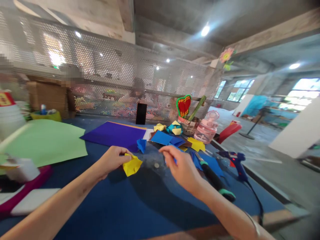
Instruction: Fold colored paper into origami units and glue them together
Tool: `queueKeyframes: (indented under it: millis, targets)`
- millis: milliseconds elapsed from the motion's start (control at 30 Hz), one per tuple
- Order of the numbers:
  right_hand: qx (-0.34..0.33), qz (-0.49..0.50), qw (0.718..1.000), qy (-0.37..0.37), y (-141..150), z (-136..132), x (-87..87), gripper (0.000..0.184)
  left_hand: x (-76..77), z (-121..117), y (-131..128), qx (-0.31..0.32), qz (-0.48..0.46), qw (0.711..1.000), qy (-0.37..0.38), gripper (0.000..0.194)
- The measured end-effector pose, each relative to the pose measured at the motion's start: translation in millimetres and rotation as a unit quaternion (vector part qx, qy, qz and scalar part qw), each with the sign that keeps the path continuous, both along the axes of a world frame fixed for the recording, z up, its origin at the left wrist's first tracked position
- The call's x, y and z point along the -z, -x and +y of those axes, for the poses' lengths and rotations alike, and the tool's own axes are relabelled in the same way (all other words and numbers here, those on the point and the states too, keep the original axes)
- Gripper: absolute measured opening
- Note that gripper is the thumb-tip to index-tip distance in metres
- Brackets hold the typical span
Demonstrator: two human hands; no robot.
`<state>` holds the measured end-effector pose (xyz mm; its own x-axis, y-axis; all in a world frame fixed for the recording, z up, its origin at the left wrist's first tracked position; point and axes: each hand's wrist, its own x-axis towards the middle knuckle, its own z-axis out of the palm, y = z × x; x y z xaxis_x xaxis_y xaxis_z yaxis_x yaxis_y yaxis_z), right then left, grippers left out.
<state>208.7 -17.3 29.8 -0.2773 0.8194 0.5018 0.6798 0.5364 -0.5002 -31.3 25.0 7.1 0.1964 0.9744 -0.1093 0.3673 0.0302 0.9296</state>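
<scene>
My left hand (115,161) pinches a small folded piece of yellow paper (132,165) above the blue table. My right hand (181,165) hovers a short way to the right of it, with its fingers curled in and the fingertips close together. Whatever lies between those fingertips, if anything, is too small to make out. A small folded blue paper piece (141,145) lies just beyond the yellow one. Blue paper sheets (162,137) and yellow paper pieces (196,144) are piled past my right hand.
A black-and-green handled tool (216,180) and a blue glue gun (238,163) with its cord lie at right. Purple paper (115,135) and light green paper (52,140) spread at left. A pink bottle (207,128) and a phone-like black slab (141,113) stand before the mesh screen (107,73).
</scene>
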Motion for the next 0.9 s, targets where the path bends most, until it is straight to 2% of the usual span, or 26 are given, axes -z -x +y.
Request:
queueKeyframes:
  millis: [100, 200, 300, 400, 533, 600, 767, 900]
  targets:
    - [-0.087, 0.027, 0.995, 0.028, 30.6, 24.9, 6.5, 0.025, -3.1, -0.7, 0.2, 0.0, -0.003, 1.0, -0.004, 0.029]
    - [-0.124, 0.112, 0.982, 0.084, 40.3, 40.9, 20.4, 0.018, -4.2, 0.4, 0.9, -0.008, -0.003, 1.0, -0.004, 0.029]
    - [-0.134, 0.195, 0.953, 0.19, 36.3, 45.8, 33.5, 0.015, -4.3, 1.7, 1.2, -0.012, 0.0, 1.0, -0.007, 0.03]
    - [-0.125, 0.267, 0.914, 0.278, 30.0, 43.0, 39.2, 0.027, -4.4, 1.9, 0.8, -0.013, 0.0, 1.0, -0.003, 0.029]
    - [-0.107, 0.329, 0.885, 0.31, 27.8, 37.9, 39.5, 0.036, -2.8, 0.9, 0.6, -0.018, -0.008, 1.0, 0.005, 0.026]
    - [-0.107, 0.329, 0.889, 0.299, 28.3, 37.1, 40.1, 0.037, -1.3, 0.8, 0.8, -0.018, -0.012, 1.0, 0.008, 0.023]
    - [-0.098, 0.28, 0.924, 0.241, 28.8, 37.6, 43.2, 0.031, -0.2, 1.2, 0.8, -0.014, -0.017, 1.0, 0.003, 0.018]
    - [-0.096, 0.252, 0.938, 0.216, 28.9, 33.0, 40.7, 0.029, 0.4, 1.7, 0.9, -0.026, -0.018, 0.999, 0.001, 0.019]
